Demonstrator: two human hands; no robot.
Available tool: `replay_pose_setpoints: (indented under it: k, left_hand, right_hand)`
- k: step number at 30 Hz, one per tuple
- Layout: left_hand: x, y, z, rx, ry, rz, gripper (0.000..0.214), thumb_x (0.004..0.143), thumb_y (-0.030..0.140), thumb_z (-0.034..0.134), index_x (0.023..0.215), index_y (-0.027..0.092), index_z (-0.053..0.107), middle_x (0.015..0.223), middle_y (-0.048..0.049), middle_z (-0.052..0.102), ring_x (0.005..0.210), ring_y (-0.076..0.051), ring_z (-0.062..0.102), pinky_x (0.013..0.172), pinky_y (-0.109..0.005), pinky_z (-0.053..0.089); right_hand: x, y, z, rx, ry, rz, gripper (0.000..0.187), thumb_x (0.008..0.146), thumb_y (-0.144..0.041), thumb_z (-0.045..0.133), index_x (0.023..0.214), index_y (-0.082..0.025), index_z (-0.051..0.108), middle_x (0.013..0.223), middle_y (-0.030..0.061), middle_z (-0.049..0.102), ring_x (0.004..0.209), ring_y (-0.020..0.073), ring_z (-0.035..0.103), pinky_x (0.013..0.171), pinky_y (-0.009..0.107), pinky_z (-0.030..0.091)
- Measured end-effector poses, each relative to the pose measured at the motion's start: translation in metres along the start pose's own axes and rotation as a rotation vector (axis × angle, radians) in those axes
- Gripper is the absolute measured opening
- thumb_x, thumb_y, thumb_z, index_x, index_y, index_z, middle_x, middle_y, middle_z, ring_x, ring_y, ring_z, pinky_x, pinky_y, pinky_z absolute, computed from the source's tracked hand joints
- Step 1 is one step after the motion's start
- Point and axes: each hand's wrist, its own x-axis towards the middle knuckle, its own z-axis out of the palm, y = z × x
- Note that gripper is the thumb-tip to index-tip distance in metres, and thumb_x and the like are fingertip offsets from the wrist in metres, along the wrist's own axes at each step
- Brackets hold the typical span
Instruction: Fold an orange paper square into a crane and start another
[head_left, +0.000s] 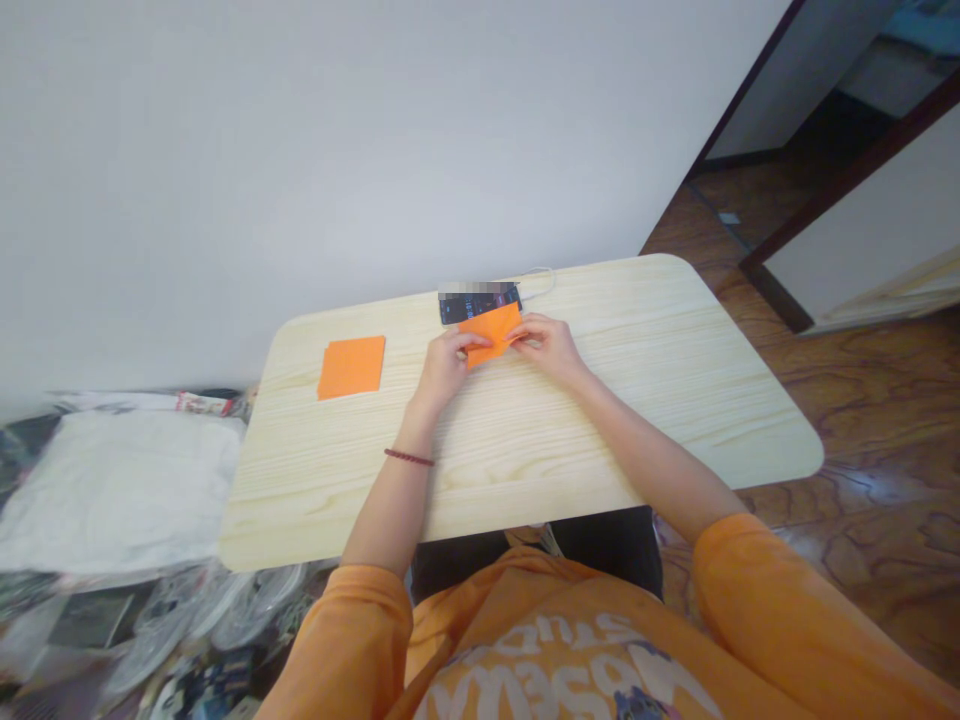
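Between my left hand [446,368] and my right hand [547,348] is a folded sheet of orange paper [491,333], pinched at its edges by the fingertips of both. Its far corner lies over a black smartphone [480,305], which rests on the pale wooden table [570,400] with a white cable [541,283] trailing from it. A flat orange paper square [351,367] lies to the left of my hands, untouched. A dark red beaded bracelet [409,457] circles my left wrist.
A white wall [300,150] runs along the table's far edge. Below the table's left side, a white cloth [112,490] and clear plastic items [202,610] lie heaped on the floor. A patterned brown floor [870,420] and a dark door frame [847,190] are at right.
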Motion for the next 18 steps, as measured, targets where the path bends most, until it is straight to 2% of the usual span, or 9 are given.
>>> replay_pose_setpoints:
  k: [6, 18]
  left_hand:
    - [0.0003, 0.0038, -0.0016, 0.044, 0.027, 0.046, 0.023, 0.070, 0.007, 0.060, 0.085, 0.019, 0.073, 0.090, -0.0040, 0.072, 0.087, -0.017, 0.062, 0.081, -0.030, 0.048]
    - [0.0000, 0.0040, 0.0017, 0.035, 0.038, 0.078, 0.020, 0.073, 0.009, 0.060, 0.087, 0.020, 0.070, 0.093, -0.0035, 0.069, 0.091, -0.019, 0.061, 0.086, -0.033, 0.047]
  right_hand:
    - [-0.0002, -0.0011, -0.0013, -0.045, 0.007, 0.005, 0.018, 0.068, -0.009, 0.059, 0.072, -0.019, 0.073, 0.079, 0.0028, 0.068, 0.078, 0.0146, 0.064, 0.072, 0.026, 0.051]
    - [0.0000, -0.0026, -0.0015, -0.072, 0.006, 0.002, 0.020, 0.068, -0.009, 0.058, 0.073, -0.020, 0.073, 0.082, 0.0032, 0.069, 0.078, 0.0159, 0.064, 0.073, 0.028, 0.051]
